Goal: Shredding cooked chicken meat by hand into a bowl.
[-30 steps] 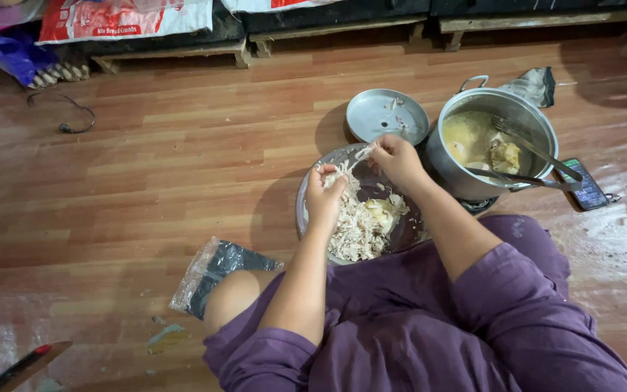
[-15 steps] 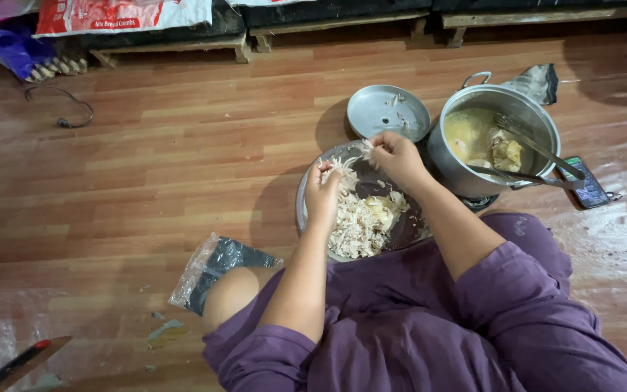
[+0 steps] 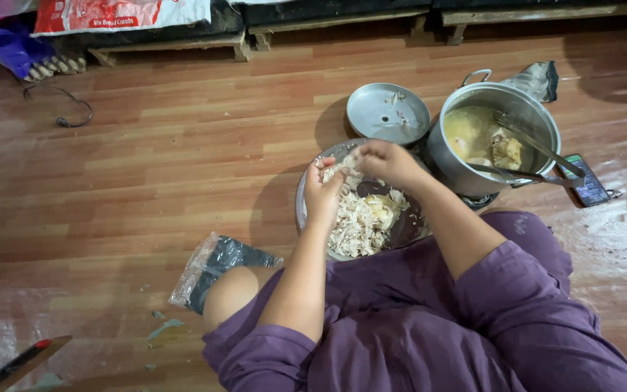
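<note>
I sit on a wooden floor with a metal bowl (image 3: 409,231) of shredded pale meat (image 3: 357,221) in front of my knees. Over the bowl's far side, my left hand (image 3: 323,190) and my right hand (image 3: 387,161) pinch one piece of meat (image 3: 344,168) between them. To the right of the bowl stands a steel pot (image 3: 498,138) holding yellowish broth and more meat pieces. Metal tongs (image 3: 538,156) lie across the pot's rim.
A round metal lid (image 3: 388,112) lies behind the bowl. A phone (image 3: 586,180) rests right of the pot, a cloth (image 3: 542,78) behind it. A plastic bag (image 3: 215,267) lies by my left knee. Low wooden pallets (image 3: 175,43) line the far edge, with a cable (image 3: 67,109) nearby.
Both hands stay over the bowl's far side, working the same piece of meat; the fingers have shifted slightly. The pile in the bowl looks unchanged.
</note>
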